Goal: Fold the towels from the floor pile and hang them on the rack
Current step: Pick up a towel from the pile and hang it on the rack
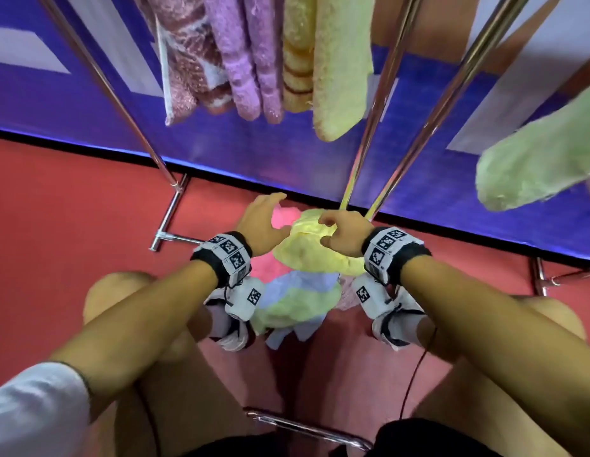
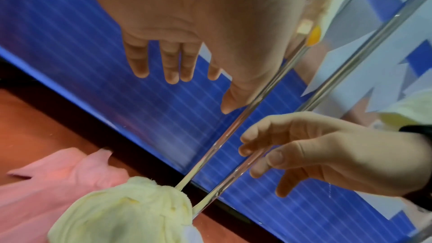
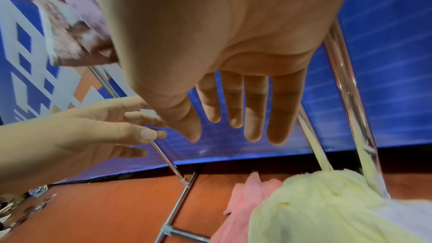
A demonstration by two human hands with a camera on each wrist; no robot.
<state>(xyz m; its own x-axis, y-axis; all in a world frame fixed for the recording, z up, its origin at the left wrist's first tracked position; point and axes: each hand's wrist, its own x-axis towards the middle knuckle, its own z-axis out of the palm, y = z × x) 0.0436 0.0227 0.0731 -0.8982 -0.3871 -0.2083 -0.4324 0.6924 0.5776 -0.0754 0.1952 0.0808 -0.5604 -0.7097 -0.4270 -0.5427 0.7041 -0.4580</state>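
Both hands are over the floor pile, neither gripping anything. The left hand (image 1: 262,222) has fingers spread and straight above the pink towel (image 2: 58,178). The right hand (image 1: 344,234) hangs loosely curled, empty, just above the yellow towel (image 1: 306,249), which is under and between the two palms. Folded towels (image 1: 339,70) already hang on the rack (image 1: 382,103) ahead of the fingertips.

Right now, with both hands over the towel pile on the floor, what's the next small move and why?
Probably lower both hands and pinch the yellow towel at the top of the pile. The left hand and right hand hover open just above it, holding nothing, and the pink towel lies partly beneath it.
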